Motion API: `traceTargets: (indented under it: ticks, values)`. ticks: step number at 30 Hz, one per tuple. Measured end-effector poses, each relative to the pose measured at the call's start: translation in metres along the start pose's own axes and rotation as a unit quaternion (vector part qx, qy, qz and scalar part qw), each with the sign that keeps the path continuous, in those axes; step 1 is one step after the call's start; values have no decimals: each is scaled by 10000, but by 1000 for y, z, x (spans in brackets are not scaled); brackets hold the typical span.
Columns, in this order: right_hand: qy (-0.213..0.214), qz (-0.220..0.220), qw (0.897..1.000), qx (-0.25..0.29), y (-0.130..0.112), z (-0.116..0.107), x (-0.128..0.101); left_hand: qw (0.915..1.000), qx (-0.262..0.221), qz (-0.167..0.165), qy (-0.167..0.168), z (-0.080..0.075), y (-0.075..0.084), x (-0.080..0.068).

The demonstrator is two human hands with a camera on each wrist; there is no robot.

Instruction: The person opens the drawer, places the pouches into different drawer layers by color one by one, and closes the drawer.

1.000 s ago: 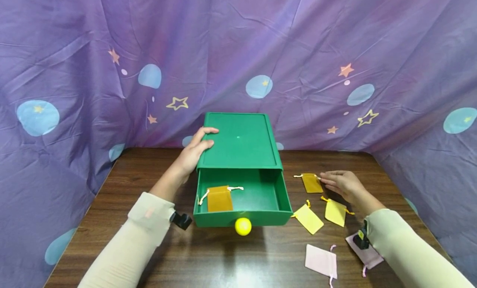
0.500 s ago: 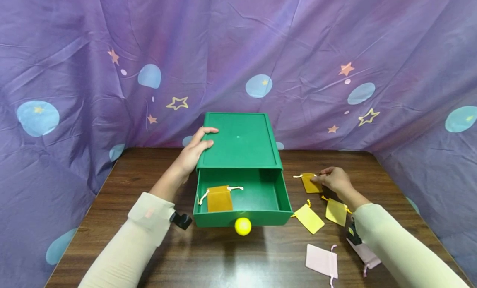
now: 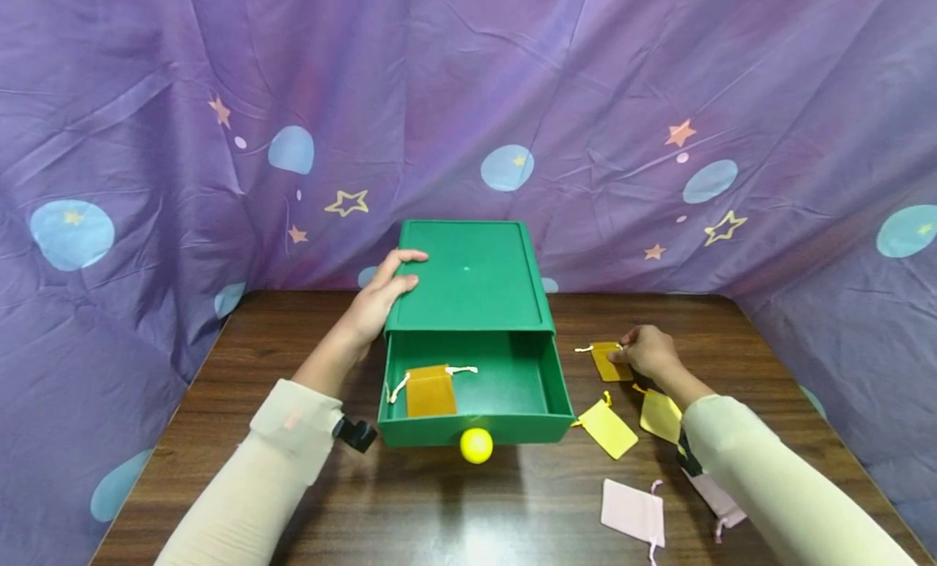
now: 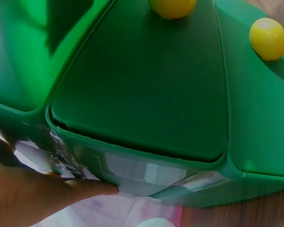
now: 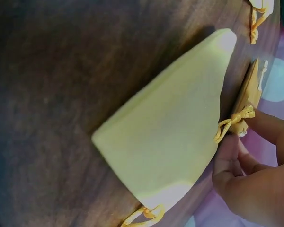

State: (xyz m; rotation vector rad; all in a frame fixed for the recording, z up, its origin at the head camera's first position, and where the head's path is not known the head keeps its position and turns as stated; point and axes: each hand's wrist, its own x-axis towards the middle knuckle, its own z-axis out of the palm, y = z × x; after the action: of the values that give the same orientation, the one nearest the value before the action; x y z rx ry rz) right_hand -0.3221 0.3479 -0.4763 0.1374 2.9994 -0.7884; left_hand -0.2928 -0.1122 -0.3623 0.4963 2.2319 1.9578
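My left hand point(image 3: 372, 308) rests against the left side of a green drawer cabinet point(image 3: 472, 277), fingertips over its top edge. The cabinet's upper drawer point(image 3: 512, 429) is pulled out. Inside it, at the left, lies a mustard-brown drawstring pouch point(image 3: 430, 391) with white cords. Over at the right, my right hand point(image 3: 650, 353) pinches the edge of a second mustard-brown drawstring pouch point(image 3: 607, 365), which lies on the table. In the right wrist view, thumb and fingers meet at that pouch point(image 5: 248, 90), partly behind a yellow pouch's cord.
Two yellow drawstring pouches point(image 3: 607, 429) point(image 3: 660, 415) lie near my right hand. Closer in are a pink pouch point(image 3: 632, 511) and a mauve one point(image 3: 713, 497), partly under my right sleeve. A yellow ball knob point(image 3: 477, 446) sticks out from the drawer front. A purple cloth point(image 3: 454, 102) hangs behind the table.
My right hand has moved left onto the mustard-brown pouch on the table, and its fingers have closed on the edge. My left hand stays on the cabinet.
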Motion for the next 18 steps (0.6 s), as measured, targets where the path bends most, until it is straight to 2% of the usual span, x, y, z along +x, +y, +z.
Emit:
traceTargets:
  ticks: [6,11,18]
  values:
    - [27,-119,9998,131,0,1,-2,10000,2,32,-9,0,0,0]
    - [-103,-67,9976,686,1,1,-5,10000,-6,8,-5,0,1,-1]
    - [-473,34,9871,1527,2,-2,-6,10000,8,21,43,0,0,0]
